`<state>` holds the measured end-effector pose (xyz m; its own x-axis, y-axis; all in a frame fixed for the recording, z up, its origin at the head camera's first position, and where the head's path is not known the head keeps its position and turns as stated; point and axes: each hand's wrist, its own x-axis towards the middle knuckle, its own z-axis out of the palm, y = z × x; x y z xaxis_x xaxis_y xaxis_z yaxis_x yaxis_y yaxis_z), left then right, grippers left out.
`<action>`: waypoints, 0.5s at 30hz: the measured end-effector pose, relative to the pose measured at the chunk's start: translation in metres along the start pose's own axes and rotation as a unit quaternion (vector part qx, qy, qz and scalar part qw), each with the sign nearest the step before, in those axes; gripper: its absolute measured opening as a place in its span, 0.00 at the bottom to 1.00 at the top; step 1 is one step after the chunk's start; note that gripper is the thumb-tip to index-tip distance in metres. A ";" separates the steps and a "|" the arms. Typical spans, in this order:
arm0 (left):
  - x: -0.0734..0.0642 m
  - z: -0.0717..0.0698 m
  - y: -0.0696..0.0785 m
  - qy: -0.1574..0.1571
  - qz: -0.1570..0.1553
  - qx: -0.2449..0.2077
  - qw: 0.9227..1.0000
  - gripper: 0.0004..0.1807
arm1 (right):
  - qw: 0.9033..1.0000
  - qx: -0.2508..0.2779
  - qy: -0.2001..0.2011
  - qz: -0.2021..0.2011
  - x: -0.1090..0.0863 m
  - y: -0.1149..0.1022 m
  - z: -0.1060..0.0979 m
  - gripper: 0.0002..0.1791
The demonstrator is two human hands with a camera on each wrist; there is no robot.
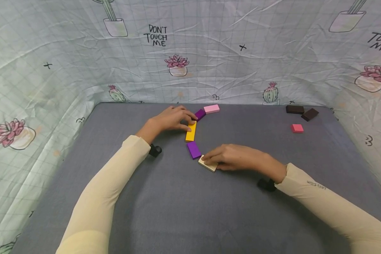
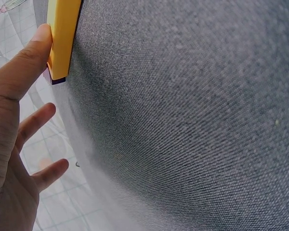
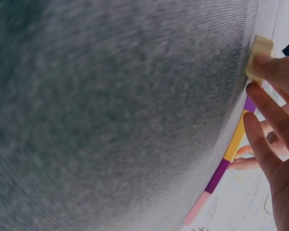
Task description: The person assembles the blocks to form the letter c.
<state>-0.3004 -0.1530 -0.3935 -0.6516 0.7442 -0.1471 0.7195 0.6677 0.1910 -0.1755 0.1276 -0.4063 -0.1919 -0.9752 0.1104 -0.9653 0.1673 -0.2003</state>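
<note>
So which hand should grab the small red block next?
Probably the right hand: the small red block lies on that side, nearer to it. But it must leave the cream block first. The left hand is farther away, touching the yellow block.

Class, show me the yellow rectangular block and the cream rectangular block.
Yellow rectangular block (image 1: 191,135): head view, uncovered part of top face.
Cream rectangular block (image 1: 210,166): head view, uncovered part of top face.

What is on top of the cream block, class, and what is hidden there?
Fingers of the right hand rest on the cream block; the rest of its visible top is bare. The patch beneath those fingers is covered and cannot be seen.
</note>
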 end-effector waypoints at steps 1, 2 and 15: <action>0.000 0.000 0.000 0.001 0.000 -0.001 1.000 0.22 | 1.000 0.003 0.001 -0.005 0.000 0.000 0.000 0.21; 0.000 -0.001 -0.001 0.001 0.000 -0.001 1.000 0.22 | 1.000 0.006 0.001 -0.009 0.001 0.000 0.000 0.21; 0.002 -0.001 0.001 -0.009 -0.003 -0.001 1.000 0.21 | 1.000 -0.006 -0.001 -0.017 0.002 0.002 -0.003 0.21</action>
<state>-0.3013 -0.1514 -0.3922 -0.6519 0.7400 -0.1658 0.7146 0.6726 0.1920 -0.1781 0.1265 -0.4038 -0.1591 -0.9805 0.1151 -0.9732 0.1362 -0.1853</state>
